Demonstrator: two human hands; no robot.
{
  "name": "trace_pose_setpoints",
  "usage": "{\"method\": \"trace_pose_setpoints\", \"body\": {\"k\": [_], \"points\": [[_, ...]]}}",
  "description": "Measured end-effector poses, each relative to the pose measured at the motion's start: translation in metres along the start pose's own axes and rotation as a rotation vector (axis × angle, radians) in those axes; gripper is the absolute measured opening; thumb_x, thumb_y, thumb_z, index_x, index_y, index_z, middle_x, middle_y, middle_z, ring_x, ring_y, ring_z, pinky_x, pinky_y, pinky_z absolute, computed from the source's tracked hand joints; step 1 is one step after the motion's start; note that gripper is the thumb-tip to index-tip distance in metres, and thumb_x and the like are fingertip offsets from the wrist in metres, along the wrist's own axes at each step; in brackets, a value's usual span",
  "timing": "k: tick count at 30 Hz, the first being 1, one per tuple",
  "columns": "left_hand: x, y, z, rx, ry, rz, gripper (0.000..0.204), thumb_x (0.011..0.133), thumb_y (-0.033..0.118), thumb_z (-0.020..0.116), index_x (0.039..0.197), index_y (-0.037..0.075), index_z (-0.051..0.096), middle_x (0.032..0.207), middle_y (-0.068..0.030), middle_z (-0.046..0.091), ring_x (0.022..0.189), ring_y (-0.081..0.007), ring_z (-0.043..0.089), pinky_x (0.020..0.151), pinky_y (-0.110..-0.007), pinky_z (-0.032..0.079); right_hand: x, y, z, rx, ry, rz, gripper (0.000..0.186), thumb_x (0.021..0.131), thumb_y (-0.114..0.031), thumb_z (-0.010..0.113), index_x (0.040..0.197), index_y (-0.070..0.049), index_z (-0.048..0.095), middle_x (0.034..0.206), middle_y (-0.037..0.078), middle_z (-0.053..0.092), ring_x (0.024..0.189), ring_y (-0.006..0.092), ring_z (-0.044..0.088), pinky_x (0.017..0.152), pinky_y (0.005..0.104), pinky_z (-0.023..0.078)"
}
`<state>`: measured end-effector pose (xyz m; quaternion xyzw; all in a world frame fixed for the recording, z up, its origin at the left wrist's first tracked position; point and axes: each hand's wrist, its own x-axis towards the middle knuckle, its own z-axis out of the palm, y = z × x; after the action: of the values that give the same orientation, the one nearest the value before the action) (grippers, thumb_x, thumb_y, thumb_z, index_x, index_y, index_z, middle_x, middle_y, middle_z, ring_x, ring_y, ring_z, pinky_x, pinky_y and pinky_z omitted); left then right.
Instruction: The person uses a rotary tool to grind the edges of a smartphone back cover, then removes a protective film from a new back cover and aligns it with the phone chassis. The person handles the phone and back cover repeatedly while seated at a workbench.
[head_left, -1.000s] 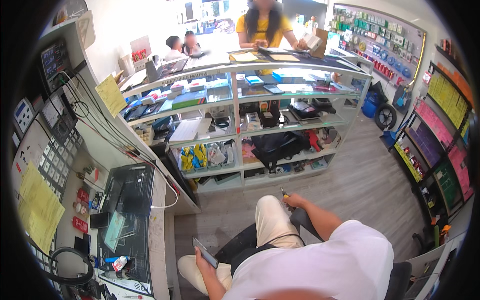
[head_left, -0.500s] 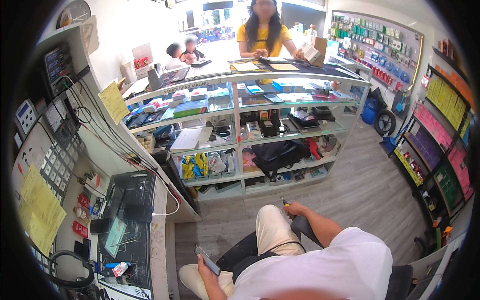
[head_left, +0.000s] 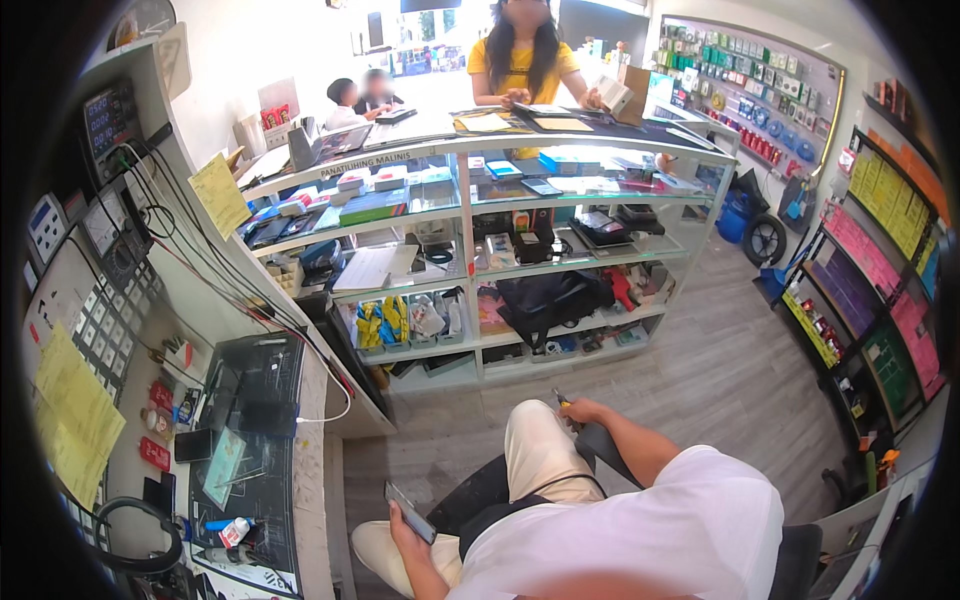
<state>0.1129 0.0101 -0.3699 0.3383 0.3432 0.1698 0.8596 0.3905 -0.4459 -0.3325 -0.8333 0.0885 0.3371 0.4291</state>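
Note:
My left hand [head_left: 405,530] is wrapped round a grey smartphone [head_left: 411,508], low at my left thigh beside the workbench. My right hand [head_left: 582,410] rests by my raised right knee and a dark chair armrest [head_left: 612,452], closed on a small metal tool with a yellow-and-black handle [head_left: 563,401]; its exact kind is too small to tell. The bench to my left holds a black work mat [head_left: 255,370], a teal pad [head_left: 225,465], a white tube [head_left: 235,530] and loose phones.
A glass display counter [head_left: 468,270] full of boxes stands ahead. Behind it, a person in yellow [head_left: 515,75] holds a box; two others [head_left: 360,105] are at left. Cables [head_left: 220,290] hang by the bench. A shelving rack [head_left: 855,260], blue drum [head_left: 732,228] and wheel [head_left: 765,242] are at right.
The view has shifted slightly down and back up. My hands keep their hold and position; one small figure behind the counter has moved slightly.

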Motion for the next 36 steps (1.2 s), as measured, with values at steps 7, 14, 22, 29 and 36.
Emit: {"method": "trace_pose_setpoints", "body": {"k": [7,14,22,29,36], "points": [[0.001,0.0,0.001,-0.003,0.064,-0.022,0.036,0.101,0.052,0.064,0.098,0.016,0.063,0.073,-0.0005,0.056,0.063,-0.0162,0.056,0.061,-0.032,0.047,-0.003,-0.003,0.001,0.005,0.0,0.027,0.046,0.094,-0.041,0.071,0.106,0.003,0.074,0.089,0.014,0.074,0.075,0.0242,0.071,0.068,0.0399,0.057],[0.002,-0.002,0.0,-0.039,0.043,-0.023,0.036,0.1,0.052,0.065,0.096,0.016,0.062,0.073,-0.001,0.057,0.063,-0.0163,0.057,0.061,-0.032,0.047,-0.002,-0.004,0.001,0.001,-0.009,0.059,0.044,0.096,-0.038,0.07,0.108,0.005,0.071,0.09,0.014,0.074,0.072,0.026,0.073,0.068,0.04,0.058],[-0.002,0.003,0.002,-0.049,0.045,-0.019,0.036,0.1,0.051,0.066,0.098,0.016,0.062,0.076,-0.0014,0.057,0.067,-0.0162,0.057,0.064,-0.031,0.048,0.001,0.0,0.002,0.04,-0.044,0.065,0.048,0.096,-0.037,0.07,0.114,0.008,0.07,0.087,0.014,0.076,0.073,0.0241,0.072,0.066,0.0388,0.058],[-0.002,0.002,0.0,-0.057,0.057,-0.013,0.036,0.101,0.05,0.065,0.1,0.015,0.062,0.076,-0.0017,0.058,0.068,-0.0163,0.057,0.065,-0.031,0.048,0.001,0.003,-0.003,-0.037,-0.07,0.045,0.047,0.099,-0.037,0.067,0.112,0.008,0.07,0.086,0.013,0.077,0.073,0.0243,0.074,0.069,0.0378,0.058],[-0.014,0.013,0.016,-0.083,0.002,-0.007,0.039,0.104,0.046,0.061,0.124,0.013,0.063,0.099,-0.0035,0.066,0.088,-0.0174,0.064,0.078,-0.033,0.051,-0.013,-0.029,-0.008,-0.168,0.445,-0.248,0.041,0.1,-0.039,0.067,0.108,0.001,0.067,0.083,0.012,0.075,0.076,0.0215,0.072,0.068,0.0397,0.055]]}}
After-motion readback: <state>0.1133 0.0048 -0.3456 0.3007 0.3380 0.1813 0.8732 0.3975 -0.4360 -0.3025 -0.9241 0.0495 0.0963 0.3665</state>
